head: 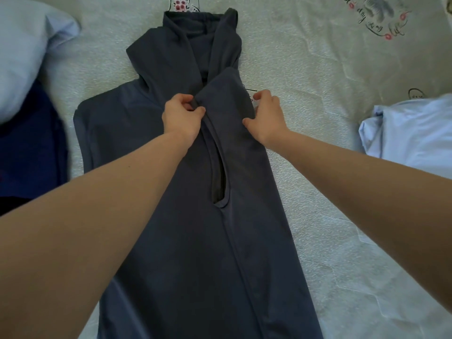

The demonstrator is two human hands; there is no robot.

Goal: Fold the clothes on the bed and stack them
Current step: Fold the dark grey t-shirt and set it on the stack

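A dark slate-blue sleeveless garment (171, 241) lies lengthwise on the bed (305, 69), its right side folded over the middle. My left hand (182, 116) pinches the folded edge near the armhole between thumb and fingers. My right hand (266, 116) holds the garment's right edge, fingers curled over the fold, thumb on the cloth. A long armhole opening (219, 177) shows below my hands. The top of the garment (195, 28) is bunched at the far end.
A pale blue garment (413, 135) lies crumpled at the right edge. At the left are a light blue pillow or cloth (27, 50) and a dark navy cloth (29, 148). The bedsheet is grey-white with printed drawings (381, 18).
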